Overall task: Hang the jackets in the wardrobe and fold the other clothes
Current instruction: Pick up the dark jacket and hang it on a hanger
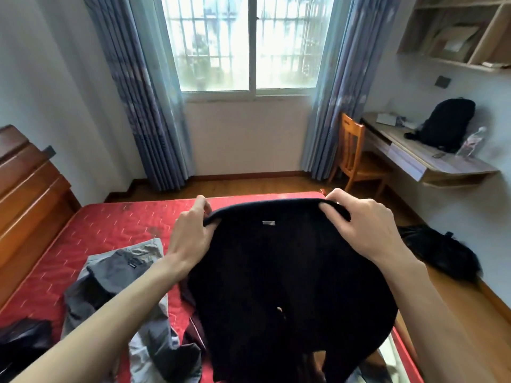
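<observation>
A: What does the head view show of the work in hand?

B: Both hands hold a black garment (279, 266) up above the red bed (116, 230). The left hand (190, 233) pinches its top edge, fingers curled over the hem; the right hand (359, 228) grips the same edge further along. The cloth hangs down from the two grips, a small light label near the top.

A: Is it a jacket or something to fold?

B: That cannot be told; its shape is lost in the dark fabric.

A: How much is done?

B: Little, by the look of it. Grey trousers (121, 277) lie crumpled on the bed, with a dark heap (22, 344) at the near left corner and maroon cloth (193, 327) beside the held piece. No folded stack is visible, and the wardrobe is out of view.

A: And what remains?

B: Probably most of it: sorting the held garment, then these loose pieces. Another dark heap (439, 252) lies on the floor to the right; whether it is clothing is unclear.
</observation>
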{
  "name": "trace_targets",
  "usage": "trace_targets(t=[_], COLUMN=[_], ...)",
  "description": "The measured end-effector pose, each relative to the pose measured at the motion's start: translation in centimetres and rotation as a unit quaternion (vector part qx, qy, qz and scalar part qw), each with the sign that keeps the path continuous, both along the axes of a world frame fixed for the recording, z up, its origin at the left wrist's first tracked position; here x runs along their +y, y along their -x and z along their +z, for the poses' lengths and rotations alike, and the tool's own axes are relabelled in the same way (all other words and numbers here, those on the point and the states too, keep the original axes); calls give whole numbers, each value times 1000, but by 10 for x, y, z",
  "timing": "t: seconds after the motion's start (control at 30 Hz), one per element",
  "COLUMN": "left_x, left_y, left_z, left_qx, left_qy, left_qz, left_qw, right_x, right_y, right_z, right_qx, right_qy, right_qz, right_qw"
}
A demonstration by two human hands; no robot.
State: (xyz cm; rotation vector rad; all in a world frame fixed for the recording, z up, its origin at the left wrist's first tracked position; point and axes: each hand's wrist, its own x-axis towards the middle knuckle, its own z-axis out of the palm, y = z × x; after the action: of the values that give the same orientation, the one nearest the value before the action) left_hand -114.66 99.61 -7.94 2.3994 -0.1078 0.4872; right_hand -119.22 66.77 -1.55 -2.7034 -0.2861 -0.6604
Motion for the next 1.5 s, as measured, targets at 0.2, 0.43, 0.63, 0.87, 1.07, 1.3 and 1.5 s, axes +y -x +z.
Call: trace_targets(t=[0.2, 0.43, 0.63, 0.87, 1.07, 1.3, 1.5], left_x=[-26, -8, 3, -3, -10, -74, -114], left_y=[-2, 0, 2, 7, -3, 8, 27], left_z=[11, 30, 16, 9, 8, 5, 12], left_qx=[10, -33, -172, -111, -124, -82, -3], left_qy=[25, -113, -259, -244, -291, -142, -199], left_qz=[-32, -184, -278, -261, -307, -249, -345], left_qw=[999, 976, 909, 927, 897, 955, 917], right_x=[-18, -51, -49, -48, -57, -63, -65], right_y=[0, 5, 14, 19, 39, 80, 133], right_z=[-22, -25, -29, -32, -25, -30, -33], right_qx=[117, 51, -39, -12, -38, -121, -132], right_qy=[-34, -18, 12, 10, 12, 9, -22], right_qz=[63, 25, 46, 17, -9, -155, -275], right_qw=[991, 998, 998, 1000, 999, 980, 952])
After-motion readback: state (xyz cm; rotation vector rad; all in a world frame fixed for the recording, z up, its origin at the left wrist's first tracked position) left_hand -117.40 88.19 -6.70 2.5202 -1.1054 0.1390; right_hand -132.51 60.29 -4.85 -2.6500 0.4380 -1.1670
